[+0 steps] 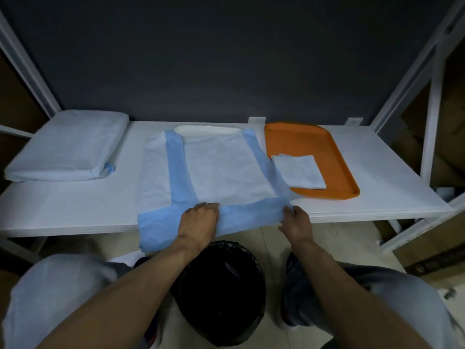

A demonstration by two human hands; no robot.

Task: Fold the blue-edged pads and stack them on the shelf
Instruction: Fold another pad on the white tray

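Pad (216, 170) lying spread on shelf (377, 172), left side folded in; left hand (198, 217) apparently gripping its near edge, right hand (294, 220) pinching the corner; one folded pad (298, 171) sitting on orange tray (337, 159); pack (65, 144) waiting.

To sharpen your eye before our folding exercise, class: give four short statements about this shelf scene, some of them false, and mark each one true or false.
1. A folded pad lies on the orange tray. True.
2. The black bin stands on the shelf. False: it stands on the floor, below the shelf's front edge.
3. The left hand and the right hand both hold the spread pad at its near blue edge. True.
4. The pack of pads lies right of the orange tray. False: it lies at the shelf's left end.
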